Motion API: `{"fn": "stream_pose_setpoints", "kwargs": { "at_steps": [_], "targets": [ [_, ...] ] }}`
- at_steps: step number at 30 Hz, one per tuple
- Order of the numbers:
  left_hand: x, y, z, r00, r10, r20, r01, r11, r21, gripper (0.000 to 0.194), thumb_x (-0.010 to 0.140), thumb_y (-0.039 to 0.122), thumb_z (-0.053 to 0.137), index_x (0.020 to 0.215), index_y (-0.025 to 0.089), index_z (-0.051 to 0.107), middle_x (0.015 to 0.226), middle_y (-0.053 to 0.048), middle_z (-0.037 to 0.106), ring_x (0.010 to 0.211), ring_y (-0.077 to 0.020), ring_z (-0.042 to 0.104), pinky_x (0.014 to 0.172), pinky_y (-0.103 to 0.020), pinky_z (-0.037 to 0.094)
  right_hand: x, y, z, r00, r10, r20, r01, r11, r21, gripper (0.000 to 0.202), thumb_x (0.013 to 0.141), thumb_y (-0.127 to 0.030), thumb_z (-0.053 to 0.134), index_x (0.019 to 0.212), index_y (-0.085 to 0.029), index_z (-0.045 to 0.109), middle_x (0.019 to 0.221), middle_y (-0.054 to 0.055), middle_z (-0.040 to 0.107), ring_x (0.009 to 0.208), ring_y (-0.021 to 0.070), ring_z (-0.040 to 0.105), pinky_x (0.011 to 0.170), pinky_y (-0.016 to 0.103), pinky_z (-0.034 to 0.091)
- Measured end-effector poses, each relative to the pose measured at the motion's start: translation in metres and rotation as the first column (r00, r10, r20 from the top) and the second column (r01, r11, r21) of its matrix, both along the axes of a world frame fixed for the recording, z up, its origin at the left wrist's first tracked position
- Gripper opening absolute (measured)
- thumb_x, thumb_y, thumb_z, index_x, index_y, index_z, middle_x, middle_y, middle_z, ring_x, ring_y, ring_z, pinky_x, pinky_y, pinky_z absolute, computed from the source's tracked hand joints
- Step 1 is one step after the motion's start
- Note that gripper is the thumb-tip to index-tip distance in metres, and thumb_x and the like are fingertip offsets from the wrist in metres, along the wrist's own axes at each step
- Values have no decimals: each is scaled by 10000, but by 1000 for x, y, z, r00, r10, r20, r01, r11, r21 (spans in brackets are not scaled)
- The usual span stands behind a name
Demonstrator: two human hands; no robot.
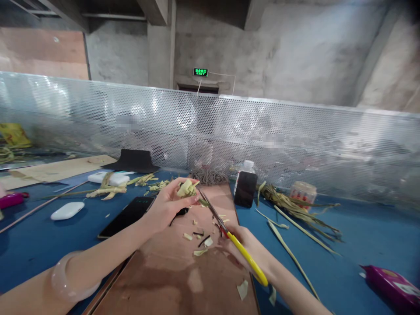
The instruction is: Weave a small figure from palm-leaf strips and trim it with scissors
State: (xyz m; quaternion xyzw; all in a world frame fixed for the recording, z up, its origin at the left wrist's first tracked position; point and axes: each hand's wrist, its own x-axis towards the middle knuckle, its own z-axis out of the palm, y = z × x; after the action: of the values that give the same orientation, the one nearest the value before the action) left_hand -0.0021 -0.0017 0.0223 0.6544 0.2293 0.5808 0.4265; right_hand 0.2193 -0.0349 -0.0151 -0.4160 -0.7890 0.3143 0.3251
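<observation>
Both hands (170, 203) raised over board (183, 280)

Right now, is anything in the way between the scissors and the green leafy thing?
Nothing visible. The scissors in the right hand already reach the folded leaf piece held by the left hand.

Above the brown board (183, 280), our left hand (167, 205) pinches a folded leaf piece (187, 188); our right hand (249, 249) grips yellow-handled scissors (226, 232), whose blades touch the piece.
</observation>
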Motion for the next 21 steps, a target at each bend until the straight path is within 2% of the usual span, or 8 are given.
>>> {"fn": "stream_pose_setpoints", "kwargs": {
  "at_steps": [14, 21],
  "targets": [
    [-1, 1, 0, 1000, -22, 0, 22, 1000, -10, 322, 756, 179, 681, 1060, 225, 586, 846, -1, 615, 788, -144, 602, 753, -317, 541, 1, 2, -2, 1000, 4, -2, -4, 1000, -8, 178, 785, -296, 472, 652, -191, 416, 559, -59, 350, 479, 83, 369, 448, 196, 271],
    [-1, 1, 1, 1000, -26, -3, 26, 1000, -3, 306, 761, 168, 679, 1051, 224, 598, 835, 6, 616, 788, -137, 605, 756, -309, 545, 0, 0, 2, 1000, -10, 7, 10, 1000, -1, 185, 773, -293, 470, 628, -193, 415, 534, -60, 351, 452, 77, 348, 427, 195, 247]
  ]
}}
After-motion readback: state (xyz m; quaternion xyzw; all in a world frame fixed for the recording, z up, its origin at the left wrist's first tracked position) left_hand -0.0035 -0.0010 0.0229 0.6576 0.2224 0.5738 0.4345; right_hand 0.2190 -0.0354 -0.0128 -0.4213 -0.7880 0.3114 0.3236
